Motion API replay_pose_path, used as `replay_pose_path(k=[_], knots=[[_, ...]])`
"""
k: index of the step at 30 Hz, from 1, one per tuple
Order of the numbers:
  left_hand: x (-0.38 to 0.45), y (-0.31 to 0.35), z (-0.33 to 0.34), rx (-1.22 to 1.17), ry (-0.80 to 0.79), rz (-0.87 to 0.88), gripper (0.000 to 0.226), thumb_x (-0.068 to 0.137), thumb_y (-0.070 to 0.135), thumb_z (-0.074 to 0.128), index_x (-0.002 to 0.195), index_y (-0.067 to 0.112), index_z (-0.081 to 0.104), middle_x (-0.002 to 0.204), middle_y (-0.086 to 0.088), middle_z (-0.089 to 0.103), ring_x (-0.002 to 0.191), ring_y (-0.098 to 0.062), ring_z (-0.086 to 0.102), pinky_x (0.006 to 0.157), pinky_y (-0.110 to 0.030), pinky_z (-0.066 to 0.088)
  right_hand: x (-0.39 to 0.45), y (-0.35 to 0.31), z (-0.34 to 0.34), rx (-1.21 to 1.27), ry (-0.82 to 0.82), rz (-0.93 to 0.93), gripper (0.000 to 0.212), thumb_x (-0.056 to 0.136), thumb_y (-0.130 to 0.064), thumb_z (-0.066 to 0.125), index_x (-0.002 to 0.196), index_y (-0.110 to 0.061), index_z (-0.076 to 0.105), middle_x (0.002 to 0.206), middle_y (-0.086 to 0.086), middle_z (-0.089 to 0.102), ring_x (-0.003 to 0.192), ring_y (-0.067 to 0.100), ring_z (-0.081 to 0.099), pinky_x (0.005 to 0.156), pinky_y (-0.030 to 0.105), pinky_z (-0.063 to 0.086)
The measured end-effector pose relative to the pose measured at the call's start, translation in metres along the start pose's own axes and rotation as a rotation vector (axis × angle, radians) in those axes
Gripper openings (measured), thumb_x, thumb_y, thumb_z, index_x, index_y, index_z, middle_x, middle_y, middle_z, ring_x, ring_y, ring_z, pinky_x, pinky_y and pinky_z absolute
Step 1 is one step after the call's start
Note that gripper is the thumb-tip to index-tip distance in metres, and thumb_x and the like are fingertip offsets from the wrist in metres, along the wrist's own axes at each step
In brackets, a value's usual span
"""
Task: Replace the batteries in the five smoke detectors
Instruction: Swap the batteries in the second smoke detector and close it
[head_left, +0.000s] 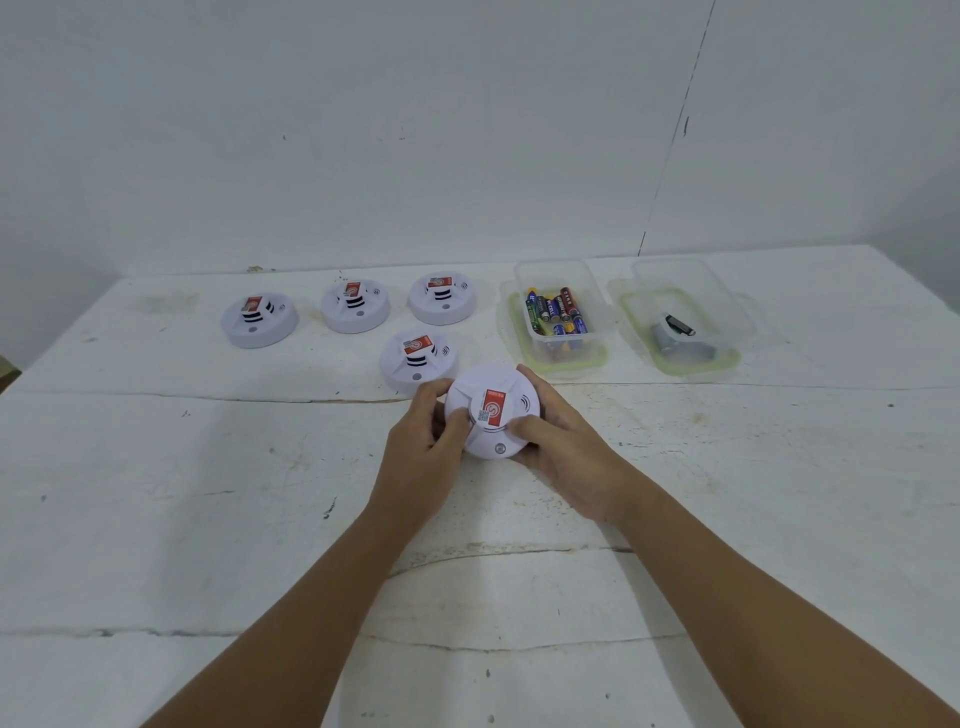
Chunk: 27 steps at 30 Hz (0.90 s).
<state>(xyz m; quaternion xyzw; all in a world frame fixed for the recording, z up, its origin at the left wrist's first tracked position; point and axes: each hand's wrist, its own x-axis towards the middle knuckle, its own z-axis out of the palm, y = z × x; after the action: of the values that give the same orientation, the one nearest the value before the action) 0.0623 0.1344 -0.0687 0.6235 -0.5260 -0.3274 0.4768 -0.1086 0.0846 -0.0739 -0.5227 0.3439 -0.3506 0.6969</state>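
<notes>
I hold a round white smoke detector (492, 415) with a red label over the middle of the white table (208, 493). My left hand (423, 452) grips its left side, thumb on top. My right hand (563, 447) grips its right side, fingers curled round the rim. A second smoke detector (418, 361) lies just behind it. Three more lie in a row at the back: left detector (258, 320), middle detector (355, 307), right detector (442, 298). A clear box (558, 317) to the right holds several batteries (557, 310).
Further right stands a second clear box (680, 322) with a dark battery (679, 324) and a grey object (667, 340) in it. Each box sits on a green-rimmed lid. A white wall rises behind the table.
</notes>
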Motion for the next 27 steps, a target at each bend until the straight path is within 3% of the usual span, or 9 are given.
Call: replay_pose_path(k=[4,10,15,19,23,27], knots=[[0.0008,-0.0007,0.0006,0.004,0.004,-0.009,0.025,0.104,0.018,0.052,0.126,0.026,0.060,0.100,0.008,0.073,0.084,-0.015,0.068,0.068,-0.038,0.056,-0.0006,-0.0015,0.0013,0.010,0.005,-0.005,0.056,0.105,0.008,0.040,0.147,-0.027,0.050,0.138,0.003,0.068,0.128,0.026,0.064,0.102,0.038,0.056],[0.0007,-0.0001,0.0005,-0.006,0.002,-0.016,0.024,0.104,0.018,0.052,0.126,0.025,0.060,0.104,0.009,0.073,0.085,-0.012,0.068,0.068,-0.034,0.057,-0.0013,-0.0040,0.0028,0.032,0.014,0.013,0.057,0.104,0.009,0.039,0.143,-0.030,0.052,0.132,-0.002,0.071,0.121,0.019,0.068,0.096,0.032,0.057],[0.0013,-0.0003,0.0009,-0.007,0.013,-0.014,0.023,0.104,0.018,0.053,0.119,0.034,0.060,0.095,0.006,0.073,0.083,-0.023,0.065,0.063,-0.036,0.053,-0.0028,-0.0053,0.0042,0.046,0.004,0.006,0.057,0.104,0.010,0.037,0.144,-0.028,0.052,0.134,-0.001,0.071,0.124,0.021,0.067,0.097,0.033,0.057],[0.0012,-0.0007,0.0008,-0.002,0.004,-0.017,0.023,0.104,0.020,0.052,0.123,0.030,0.060,0.099,0.007,0.074,0.085,-0.020,0.067,0.066,-0.038,0.056,-0.0033,-0.0067,0.0049,0.059,0.011,0.012,0.057,0.104,0.008,0.039,0.144,-0.031,0.051,0.134,-0.003,0.070,0.124,0.021,0.067,0.097,0.032,0.057],[0.0010,0.0002,0.0006,-0.006,-0.001,-0.014,0.024,0.104,0.019,0.052,0.125,0.027,0.060,0.100,0.007,0.073,0.083,-0.014,0.067,0.062,-0.026,0.053,-0.0039,-0.0080,0.0059,0.053,0.008,0.007,0.057,0.104,0.009,0.038,0.140,-0.032,0.054,0.132,-0.003,0.071,0.123,0.021,0.067,0.096,0.033,0.058],[0.0008,-0.0004,0.0006,-0.012,0.001,-0.010,0.024,0.104,0.019,0.052,0.124,0.029,0.060,0.100,0.008,0.073,0.084,-0.013,0.067,0.065,-0.028,0.055,-0.0033,-0.0074,0.0058,0.061,0.014,0.014,0.057,0.104,0.009,0.039,0.146,-0.028,0.051,0.136,0.002,0.069,0.125,0.023,0.066,0.098,0.034,0.057]])
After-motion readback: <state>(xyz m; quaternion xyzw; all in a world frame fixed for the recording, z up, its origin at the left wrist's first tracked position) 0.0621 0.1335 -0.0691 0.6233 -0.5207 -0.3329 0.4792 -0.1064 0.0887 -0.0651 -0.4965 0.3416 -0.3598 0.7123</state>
